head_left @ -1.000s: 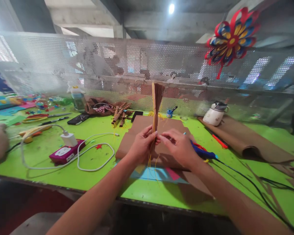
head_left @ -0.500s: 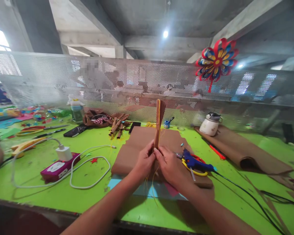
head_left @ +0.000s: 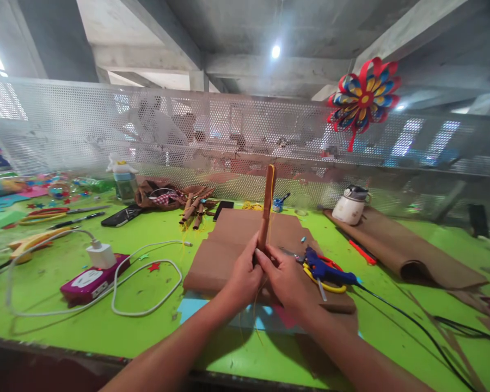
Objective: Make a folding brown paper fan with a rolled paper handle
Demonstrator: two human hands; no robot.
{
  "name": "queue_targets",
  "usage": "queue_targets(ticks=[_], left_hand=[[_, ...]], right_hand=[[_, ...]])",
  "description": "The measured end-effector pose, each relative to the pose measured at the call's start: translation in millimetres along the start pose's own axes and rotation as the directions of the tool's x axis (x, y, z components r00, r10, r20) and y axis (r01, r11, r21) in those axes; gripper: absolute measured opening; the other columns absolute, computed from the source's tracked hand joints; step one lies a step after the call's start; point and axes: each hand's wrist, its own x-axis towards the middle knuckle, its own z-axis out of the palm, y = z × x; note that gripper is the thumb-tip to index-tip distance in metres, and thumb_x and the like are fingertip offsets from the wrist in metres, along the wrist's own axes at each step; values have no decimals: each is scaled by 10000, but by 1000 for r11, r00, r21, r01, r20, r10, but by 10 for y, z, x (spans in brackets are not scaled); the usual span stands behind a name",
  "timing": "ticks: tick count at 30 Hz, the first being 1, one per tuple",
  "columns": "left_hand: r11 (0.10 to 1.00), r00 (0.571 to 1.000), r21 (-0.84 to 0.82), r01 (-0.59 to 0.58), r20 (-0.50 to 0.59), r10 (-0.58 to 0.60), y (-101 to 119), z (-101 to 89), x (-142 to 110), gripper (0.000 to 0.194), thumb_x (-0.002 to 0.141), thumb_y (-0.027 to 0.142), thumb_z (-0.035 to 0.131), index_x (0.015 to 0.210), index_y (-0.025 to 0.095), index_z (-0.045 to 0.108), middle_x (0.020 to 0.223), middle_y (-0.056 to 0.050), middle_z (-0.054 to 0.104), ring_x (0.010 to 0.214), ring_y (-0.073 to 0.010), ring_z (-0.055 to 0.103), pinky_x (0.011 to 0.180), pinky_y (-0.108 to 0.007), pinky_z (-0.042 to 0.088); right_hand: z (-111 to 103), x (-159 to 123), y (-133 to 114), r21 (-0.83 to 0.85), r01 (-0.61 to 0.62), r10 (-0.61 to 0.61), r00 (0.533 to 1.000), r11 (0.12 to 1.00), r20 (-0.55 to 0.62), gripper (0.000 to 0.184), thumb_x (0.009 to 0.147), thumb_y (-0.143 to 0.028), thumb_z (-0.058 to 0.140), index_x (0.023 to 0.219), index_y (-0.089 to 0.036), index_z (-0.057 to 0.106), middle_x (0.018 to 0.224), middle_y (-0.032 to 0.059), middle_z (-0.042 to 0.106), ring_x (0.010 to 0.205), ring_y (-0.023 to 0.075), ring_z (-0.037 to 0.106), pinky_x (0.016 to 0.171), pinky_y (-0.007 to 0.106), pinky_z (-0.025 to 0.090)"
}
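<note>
A narrow folded strip of brown paper [head_left: 267,204] stands nearly upright between my hands, with yellow thread [head_left: 273,188] running over its top and down one side. My left hand [head_left: 247,267] is closed around its lower end from the left. From the right, my right hand [head_left: 278,272] pinches the same end, thumb against the paper. Loose thread ends hang below my hands. Beneath them lie brown paper sheets [head_left: 224,239] over light-blue paper [head_left: 191,309]. A blue glue gun [head_left: 326,272] rests just right of my right hand, on yellow-and-red-handled scissors [head_left: 335,288].
On the left are a purple power strip [head_left: 93,280] with a white charger [head_left: 100,255] and a looped cable. Rolled brown paper tubes [head_left: 194,209] lie farther back. At right, a white flask [head_left: 351,206] stands on brown paper. A perforated screen [head_left: 228,125] rises behind the green table.
The folded paper strip has turned, showing more of its narrow side, and the thread now sits on its right side. Both hands keep their hold; the view has shifted slightly.
</note>
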Motion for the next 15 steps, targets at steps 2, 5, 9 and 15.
queue_targets(ticks=[2,5,9,15], left_hand=[[1000,1000,23,-18,2,18,10,14,-15,620,762,65,426,1372,165,384,1269,-84,556,1123,-195,523,968,-328,406],[1000,1000,7,-12,12,12,25,26,-28,654,738,49,423,1380,156,363,1277,-94,547,1137,-199,516,978,-337,399],[996,997,-46,71,-7,-71,33,48,-31,604,767,122,453,1367,127,379,1256,-114,561,1127,-217,526,995,-360,389],[977,990,-166,136,68,-127,58,70,-33,662,777,180,504,1407,127,307,1338,-137,499,1210,-226,474,1035,-361,354]], right_hand=[[8,-1,14,-38,1,-2,1000,999,-20,268,848,-347,506,867,-134,667,810,53,675,785,195,616,696,272,453],[17,0,32,-85,25,-30,998,996,-60,275,855,-350,499,859,-142,678,817,52,674,789,191,610,707,269,446],[35,18,63,-30,59,-61,995,998,-74,309,870,-370,472,922,-149,681,831,49,678,788,187,600,718,274,448],[-5,142,216,183,35,-25,998,983,-58,351,829,-479,512,897,-171,665,779,43,685,730,192,609,671,282,465]])
